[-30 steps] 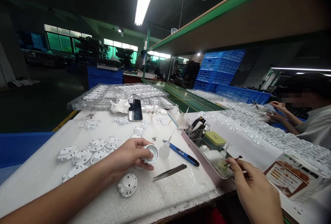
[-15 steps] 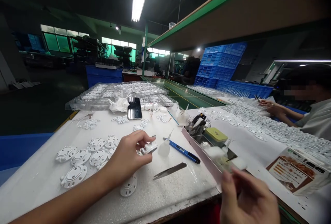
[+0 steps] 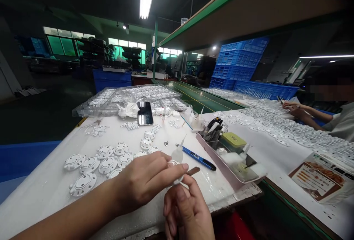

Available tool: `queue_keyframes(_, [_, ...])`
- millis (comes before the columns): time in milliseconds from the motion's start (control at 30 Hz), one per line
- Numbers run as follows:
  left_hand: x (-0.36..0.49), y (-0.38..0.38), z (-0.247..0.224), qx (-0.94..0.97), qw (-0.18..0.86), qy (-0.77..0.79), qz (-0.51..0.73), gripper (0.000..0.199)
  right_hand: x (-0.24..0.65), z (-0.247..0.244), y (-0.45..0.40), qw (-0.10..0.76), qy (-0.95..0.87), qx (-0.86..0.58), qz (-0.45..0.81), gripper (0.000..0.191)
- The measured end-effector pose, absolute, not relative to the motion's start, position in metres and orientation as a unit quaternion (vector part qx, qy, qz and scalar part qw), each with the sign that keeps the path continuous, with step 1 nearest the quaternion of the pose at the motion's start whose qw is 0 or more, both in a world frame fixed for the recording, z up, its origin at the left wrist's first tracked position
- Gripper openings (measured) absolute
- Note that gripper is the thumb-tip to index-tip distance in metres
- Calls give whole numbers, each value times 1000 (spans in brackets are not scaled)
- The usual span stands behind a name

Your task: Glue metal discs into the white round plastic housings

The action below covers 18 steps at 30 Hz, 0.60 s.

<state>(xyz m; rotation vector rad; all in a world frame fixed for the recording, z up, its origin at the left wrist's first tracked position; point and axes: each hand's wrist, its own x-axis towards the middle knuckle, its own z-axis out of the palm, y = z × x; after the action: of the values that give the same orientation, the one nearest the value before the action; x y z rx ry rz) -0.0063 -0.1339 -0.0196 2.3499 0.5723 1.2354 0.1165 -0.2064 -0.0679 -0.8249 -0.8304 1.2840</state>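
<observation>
My left hand [image 3: 151, 175] is closed round a small white round part [image 3: 177, 180], its fingers over the top. My right hand [image 3: 188, 208] meets it from below, with its fingers curled at the part's lower edge; what lies inside those fingers is hidden. Tweezers [image 3: 193, 171] lie partly covered behind the hands. Just beyond stand a small bottle with a thin spout [image 3: 178, 154] and a blue pen-shaped tool [image 3: 199, 158]. Several white round parts [image 3: 90, 164] are spread on the white table surface [image 3: 49, 195] to the left.
A pink tool box [image 3: 218, 162] holds pliers and a yellow tin [image 3: 233, 139]. Clear trays [image 3: 83, 110] of small white pieces and a phone [image 3: 145, 113] lie farther back. At the right are a printed box [image 3: 318, 179] and a person's hands [image 3: 297, 109].
My right hand has come in from the lower right to meet my left hand. My left hand has moved slightly right and down with the white part, over the tweezers.
</observation>
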Motion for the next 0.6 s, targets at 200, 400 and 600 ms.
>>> queue_keyframes(200, [-13,-124,-3,906,230,148,322,33,117,-76,-204,652,-327,-313,608,38])
queue_keyframes(400, [-24,-104,2,935,205,62,282,73,122,-92,-203,652,-307,-270,639,35])
queue_keyframes(600, [-16,-113,1,933,265,51,237,55,125,-98,-207,611,-302,-293,671,41])
